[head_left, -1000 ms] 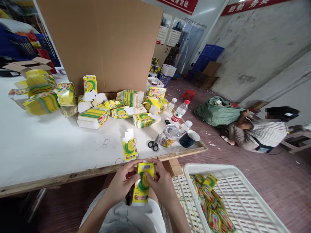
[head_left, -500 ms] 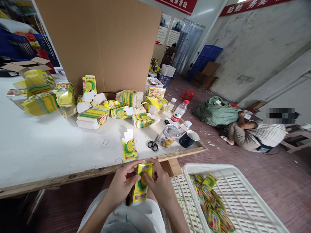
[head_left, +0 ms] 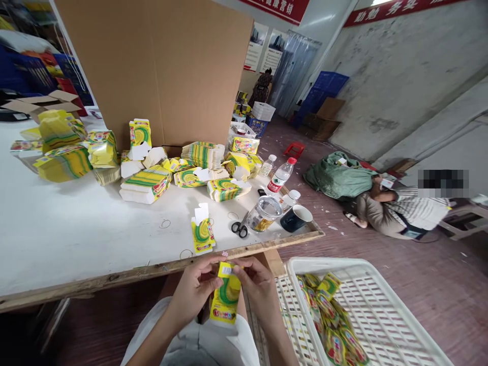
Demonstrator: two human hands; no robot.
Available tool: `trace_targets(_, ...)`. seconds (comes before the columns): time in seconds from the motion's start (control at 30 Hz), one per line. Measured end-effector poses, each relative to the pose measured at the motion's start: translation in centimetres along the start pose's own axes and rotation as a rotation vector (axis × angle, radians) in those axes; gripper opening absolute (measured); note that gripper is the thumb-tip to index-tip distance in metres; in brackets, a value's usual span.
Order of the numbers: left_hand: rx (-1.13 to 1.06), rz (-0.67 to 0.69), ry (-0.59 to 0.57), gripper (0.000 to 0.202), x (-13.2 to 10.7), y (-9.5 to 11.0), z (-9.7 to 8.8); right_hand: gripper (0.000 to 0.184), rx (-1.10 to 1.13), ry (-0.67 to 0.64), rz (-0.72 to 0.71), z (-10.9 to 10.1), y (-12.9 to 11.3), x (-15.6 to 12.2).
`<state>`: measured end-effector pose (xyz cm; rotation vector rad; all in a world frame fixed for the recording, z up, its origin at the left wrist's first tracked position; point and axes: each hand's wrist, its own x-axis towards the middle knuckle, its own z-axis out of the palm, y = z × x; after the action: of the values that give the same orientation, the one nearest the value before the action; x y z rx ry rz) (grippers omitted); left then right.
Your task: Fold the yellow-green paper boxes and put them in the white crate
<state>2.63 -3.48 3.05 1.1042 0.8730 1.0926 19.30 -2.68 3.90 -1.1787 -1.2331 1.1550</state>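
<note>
Over my lap, just off the table's front edge, I hold a small yellow and green carton (head_left: 226, 297) with a barcode near its upper end. My left hand (head_left: 196, 287) pinches its left side, the thumb lying on the front face. On the other side my right hand (head_left: 259, 284) grips the upper right corner between thumb and fingers. A flat carton of the same print (head_left: 203, 234), white flaps up, lies on the table beyond my hands. Bundles of flat cartons (head_left: 147, 183) stand farther back.
Black-handled scissors (head_left: 240, 230), a clear jar (head_left: 265, 213), a dark mug (head_left: 296, 218) and a red-capped bottle (head_left: 281, 177) crowd the table's right corner. A white basket (head_left: 381, 284) with yellow packets (head_left: 330, 312) stands at my right. Another person (head_left: 404, 208) crouches by a green sack (head_left: 339, 175).
The carton has shifted slightly lower, and more of its front face shows. My right thumb has moved from the carton's middle up to its upper right corner.
</note>
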Motion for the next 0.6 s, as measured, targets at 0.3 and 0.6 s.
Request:
trace_targets(0.3, 0.533, 0.123, 0.175, 0.048, 2.1, -2.1, -1.7, 0.038, -0.957, 0.679, -0.431, -9.7, -4.6, -1.5)
trace_targets(0.6, 0.886, 0.08, 0.228, 0.028, 4.2, -5.8, -4.4, 0.017, -0.916, 0.081, -0.089, 2.5, 3.1, 6.1)
